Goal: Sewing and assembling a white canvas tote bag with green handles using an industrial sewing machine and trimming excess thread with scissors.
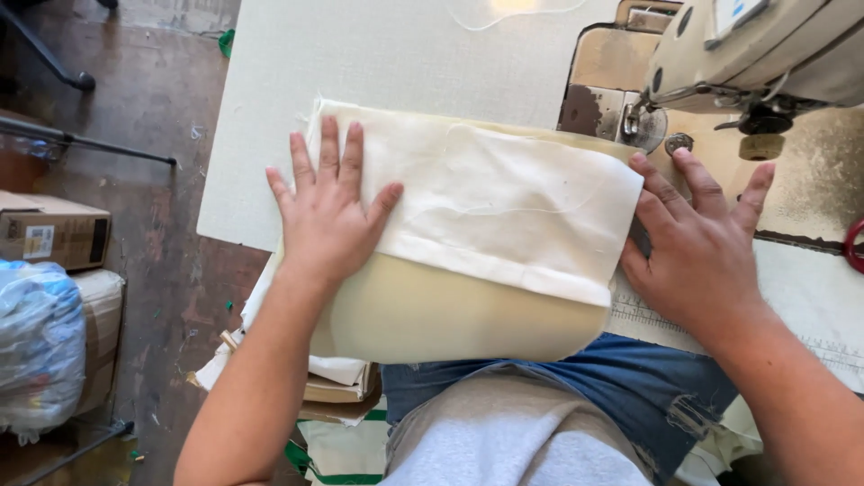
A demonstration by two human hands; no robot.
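Observation:
A folded piece of white fabric (504,211) lies over a cream foam-like pad (450,315) at the front edge of a white sewing table (360,63). My left hand (326,209) lies flat on the fabric's left end, fingers spread. At the fabric's right edge, my right hand (697,236) rests flat with fingers apart, just in front of the sewing machine's needle area (643,126). Neither hand grips anything.
An off-white industrial sewing machine (765,54) stands at the upper right on a worn plate. A measuring strip (648,317) runs along the table edge. On the floor at left are cardboard boxes (54,234), a plastic bag (36,342) and stacked fabric pieces (337,387).

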